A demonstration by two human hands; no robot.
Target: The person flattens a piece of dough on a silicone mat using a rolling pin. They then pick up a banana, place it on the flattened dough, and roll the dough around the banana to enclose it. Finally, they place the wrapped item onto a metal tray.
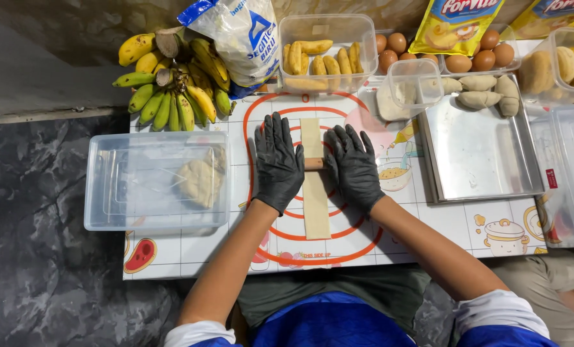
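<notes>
A long, narrow strip of pale dough point(314, 205) lies lengthwise on a white mat with red circles point(357, 241). A wooden rolling pin point(313, 164) lies across the strip near its middle. My left hand point(276, 160), in a black glove, presses flat on the pin's left end. My right hand point(354, 166), also gloved in black, presses on the right end. Both palms face down with the fingers spread, and only the short middle part of the pin shows between them.
A clear lidded box with a lump of dough point(200, 181) stands left. A metal tray point(480, 160) with shaped dough pieces point(483, 91) is on the right. Bananas point(171, 83), a flour bag point(238, 38), a tub of peeled bananas point(322, 58) and eggs point(467, 58) line the back.
</notes>
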